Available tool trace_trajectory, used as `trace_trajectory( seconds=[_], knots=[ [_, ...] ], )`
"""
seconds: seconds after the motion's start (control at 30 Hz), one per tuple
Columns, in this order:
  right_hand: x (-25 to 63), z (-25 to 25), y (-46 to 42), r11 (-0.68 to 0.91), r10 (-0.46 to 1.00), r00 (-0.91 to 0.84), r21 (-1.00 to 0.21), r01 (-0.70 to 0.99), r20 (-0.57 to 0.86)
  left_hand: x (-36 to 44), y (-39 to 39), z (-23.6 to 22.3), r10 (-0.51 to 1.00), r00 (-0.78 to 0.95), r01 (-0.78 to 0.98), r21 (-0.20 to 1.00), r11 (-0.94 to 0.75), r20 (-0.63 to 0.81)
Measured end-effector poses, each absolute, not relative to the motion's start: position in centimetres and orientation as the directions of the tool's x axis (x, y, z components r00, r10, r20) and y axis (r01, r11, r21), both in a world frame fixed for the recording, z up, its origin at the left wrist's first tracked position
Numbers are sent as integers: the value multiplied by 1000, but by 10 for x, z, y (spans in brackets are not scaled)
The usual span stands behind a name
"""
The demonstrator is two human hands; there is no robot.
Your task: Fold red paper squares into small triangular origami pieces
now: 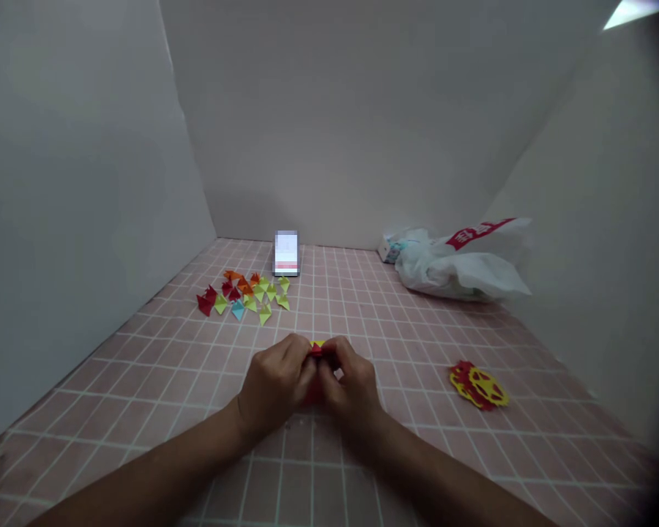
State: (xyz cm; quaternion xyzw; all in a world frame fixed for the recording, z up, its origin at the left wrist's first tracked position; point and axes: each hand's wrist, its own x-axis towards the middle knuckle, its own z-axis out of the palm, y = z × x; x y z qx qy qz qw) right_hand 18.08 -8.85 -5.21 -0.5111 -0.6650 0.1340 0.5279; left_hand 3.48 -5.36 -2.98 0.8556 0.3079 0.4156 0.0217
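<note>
Both hands meet over the near middle of the table, pinching one small folded red and yellow piece (pixel 317 350). My left hand (pixel 277 373) grips its left side between thumb and fingers. On the right side, my right hand (pixel 354 377) is closed on it the same way. Fingers cover most of the piece, so I cannot tell its full shape or whether it is paper or felt. A red area shows below, between the two thumbs. To the right of my hands lies a stack of red and yellow cut-out shapes (pixel 479 386); the top yellow one is round with a star pattern.
Several small folded paper pieces (pixel 247 293) in red, orange, yellow-green and blue lie at the back left. A lit phone (pixel 286 253) stands upright near the back wall. A white plastic bag (pixel 461 267) and a small box (pixel 385 249) sit at the back right. Walls enclose the pink tiled-pattern table (pixel 329 483).
</note>
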Motion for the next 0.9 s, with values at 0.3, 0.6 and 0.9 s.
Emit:
trace_trajectory(
  seconds=[0.3,0.6,0.9],
  knots=[
    [184,-48,-90,500,760,110,-684,531,641,36,-56,-26,379,494,469,127,-874,782],
    [184,-46,-93,516,700,81,-580,630,710,35,-58,-29,356,519,475,84,-876,777],
    [195,-45,-85,550,604,13,-429,716,797,32,-51,-19,819,459,223,848,-480,343]
  ],
)
